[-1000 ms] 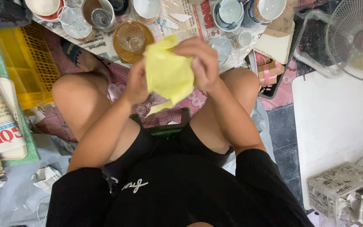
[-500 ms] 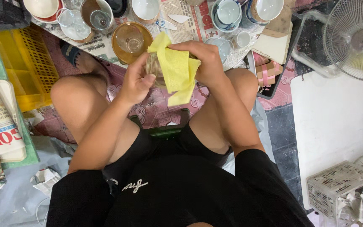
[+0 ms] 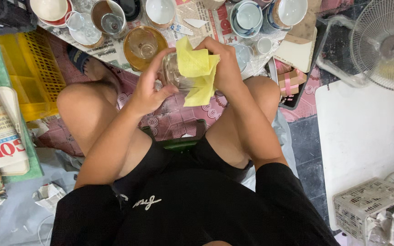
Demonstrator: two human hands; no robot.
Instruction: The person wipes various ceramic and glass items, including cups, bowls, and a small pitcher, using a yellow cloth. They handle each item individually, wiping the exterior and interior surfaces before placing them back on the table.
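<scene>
The newspaper-covered floor patch (image 3: 206,23) at the top of the view serves as the landmark; it is crowded with dishes, leaving little bare paper. To its right stands a white round wire-guard electric fan (image 3: 386,43), and below the fan lies a large white flat board (image 3: 361,136) with open surface. To the left of the newspaper sits a yellow slatted plastic crate (image 3: 28,73). Below the newspaper, between the person's bare knees, a strip of pink patterned mat (image 3: 178,118) stays open. At the bottom right, well apart from the newspaper, is a white plastic lattice basket (image 3: 370,205) holding crumpled paper.

On the newspaper's near edge stands an amber glass bowl (image 3: 144,45) with a small glass inside it, just beside the hands. Blue-rimmed white ceramic bowls (image 3: 247,16) sit at the newspaper's far right.

Just below the newspaper's near edge, above the mat, the left hand (image 3: 149,86) is curled around a clear glass jar (image 3: 174,73), thumb and fingers wrapped on its side. The right hand (image 3: 222,64) is clenched on a yellow soft cleaning cloth (image 3: 197,73), pressing it against the jar; the cloth drapes over the jar's right side and hangs below it.
</scene>
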